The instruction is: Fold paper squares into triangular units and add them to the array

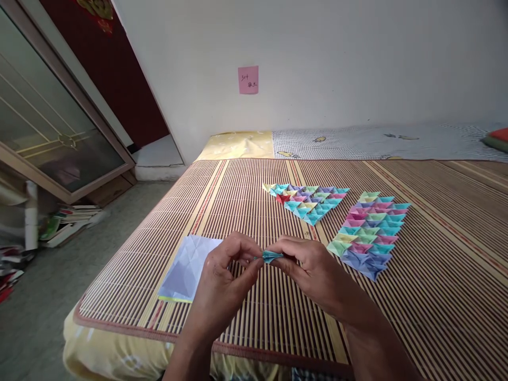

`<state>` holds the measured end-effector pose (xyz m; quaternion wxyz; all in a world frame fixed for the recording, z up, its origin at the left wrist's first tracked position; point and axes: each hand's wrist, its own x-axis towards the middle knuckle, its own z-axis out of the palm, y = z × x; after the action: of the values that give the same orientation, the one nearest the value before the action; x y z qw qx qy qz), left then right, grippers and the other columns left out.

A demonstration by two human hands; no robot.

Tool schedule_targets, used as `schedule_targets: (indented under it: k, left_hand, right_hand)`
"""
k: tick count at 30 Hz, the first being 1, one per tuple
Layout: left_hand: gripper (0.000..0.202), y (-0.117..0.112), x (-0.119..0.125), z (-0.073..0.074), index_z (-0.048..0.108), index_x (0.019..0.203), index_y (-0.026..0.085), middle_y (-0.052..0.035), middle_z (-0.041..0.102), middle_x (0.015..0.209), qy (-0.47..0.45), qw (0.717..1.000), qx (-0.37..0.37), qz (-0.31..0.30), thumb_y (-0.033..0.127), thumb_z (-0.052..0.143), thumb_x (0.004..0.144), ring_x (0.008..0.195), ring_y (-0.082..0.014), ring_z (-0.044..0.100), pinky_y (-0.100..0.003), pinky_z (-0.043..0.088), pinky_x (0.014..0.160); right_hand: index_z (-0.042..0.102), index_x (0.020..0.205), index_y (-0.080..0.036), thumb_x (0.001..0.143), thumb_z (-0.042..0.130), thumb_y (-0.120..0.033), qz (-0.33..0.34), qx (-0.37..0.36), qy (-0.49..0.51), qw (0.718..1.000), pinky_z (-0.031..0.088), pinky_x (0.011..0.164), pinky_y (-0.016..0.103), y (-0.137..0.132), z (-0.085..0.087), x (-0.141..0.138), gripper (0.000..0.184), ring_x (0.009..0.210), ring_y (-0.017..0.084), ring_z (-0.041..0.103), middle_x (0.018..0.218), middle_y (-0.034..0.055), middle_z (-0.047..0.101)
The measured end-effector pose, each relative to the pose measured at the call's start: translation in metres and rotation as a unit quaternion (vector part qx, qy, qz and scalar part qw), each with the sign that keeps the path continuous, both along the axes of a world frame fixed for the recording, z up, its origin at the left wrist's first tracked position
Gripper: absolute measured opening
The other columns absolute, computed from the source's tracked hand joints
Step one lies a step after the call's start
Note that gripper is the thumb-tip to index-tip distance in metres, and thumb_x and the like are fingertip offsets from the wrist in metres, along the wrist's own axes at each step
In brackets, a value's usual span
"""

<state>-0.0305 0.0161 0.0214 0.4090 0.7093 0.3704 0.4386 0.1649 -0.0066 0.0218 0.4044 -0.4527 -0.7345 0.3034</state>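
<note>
Between my two hands, above the bamboo mat, is a small folded piece of teal paper (271, 256). My left hand (230, 275) pinches its left end between thumb and forefinger. On the other side, the thumb and fingers of my right hand (304, 264) grip its right end, hiding part of it. A stack of square paper sheets (184, 270), pale lavender on top with a yellow-green edge below, lies partly behind my left hand. Beyond my hands sits one group of folded paper pieces (305, 202) in many colours. Another group of folded paper pieces (369, 230) lies to the right.
The striped bamboo mat (138, 264) covers a bed with yellow bedding (119, 349) at its front edge. A pink note (248, 80) is stuck on the wall behind. Books (73, 219) lie on the floor at left, near a glass-panelled door (47, 116).
</note>
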Motion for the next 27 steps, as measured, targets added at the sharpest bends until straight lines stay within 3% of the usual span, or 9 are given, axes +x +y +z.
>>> schedule_targets:
  k: [11, 15, 18, 22, 27]
  left_hand:
    - [0.015, 0.001, -0.002, 0.000, 0.066, 0.082, 0.023, -0.0025, 0.068, 0.094, 0.013, 1.000, -0.021, -0.015, 0.014, 0.067, 0.094, 0.080, -0.0155, 0.060, -0.030, 0.047, 0.072]
    - [0.013, 0.003, -0.002, -0.001, 0.067, 0.082, 0.023, -0.0038, 0.068, 0.095, -0.013, 0.999, -0.034, -0.003, 0.018, 0.067, 0.095, 0.081, -0.0172, 0.060, -0.031, 0.047, 0.071]
    - [0.014, 0.005, -0.002, -0.003, 0.067, 0.082, 0.023, -0.0043, 0.069, 0.098, -0.015, 0.999, -0.025, 0.015, 0.018, 0.066, 0.095, 0.083, -0.0178, 0.061, -0.031, 0.046, 0.071]
    - [0.015, 0.004, 0.002, -0.005, 0.067, 0.081, 0.023, -0.0034, 0.069, 0.095, 0.002, 1.000, -0.005, 0.026, 0.016, 0.065, 0.095, 0.084, -0.0176, 0.061, -0.031, 0.046, 0.072]
    - [0.017, 0.001, 0.005, -0.005, 0.064, 0.079, 0.023, -0.0034, 0.069, 0.095, 0.004, 1.000, -0.005, 0.030, 0.018, 0.065, 0.096, 0.084, -0.0178, 0.061, -0.031, 0.046, 0.073]
  right_hand:
    - [0.076, 0.092, -0.020, 0.109, 0.054, -0.034, 0.006, -0.007, -0.017, 1.000, 0.048, 0.067, 0.031, 0.002, -0.002, -0.002, 0.031, 0.076, 0.017, 0.066, 0.081, 0.0017, 0.069]
    - [0.076, 0.110, -0.024, 0.101, 0.071, -0.029, -0.009, -0.008, 0.000, 1.000, 0.053, 0.075, 0.032, 0.001, 0.001, 0.002, 0.012, 0.086, 0.018, 0.069, 0.095, 0.0019, 0.073]
    - [0.074, 0.119, -0.025, 0.093, 0.080, -0.025, -0.051, 0.052, 0.010, 0.997, 0.056, 0.085, 0.034, -0.001, 0.005, 0.008, 0.027, 0.095, 0.020, 0.069, 0.108, 0.0038, 0.073]
    - [0.077, 0.108, -0.026, 0.099, 0.069, -0.017, -0.070, 0.123, 0.020, 0.990, 0.057, 0.081, 0.033, -0.003, 0.006, 0.006, 0.015, 0.092, 0.019, 0.069, 0.099, 0.0031, 0.071]
    - [0.075, 0.098, -0.024, 0.098, 0.067, -0.011, -0.054, 0.123, 0.026, 0.991, 0.056, 0.076, 0.031, -0.001, 0.002, -0.005, 0.015, 0.087, 0.017, 0.068, 0.093, 0.0018, 0.066]
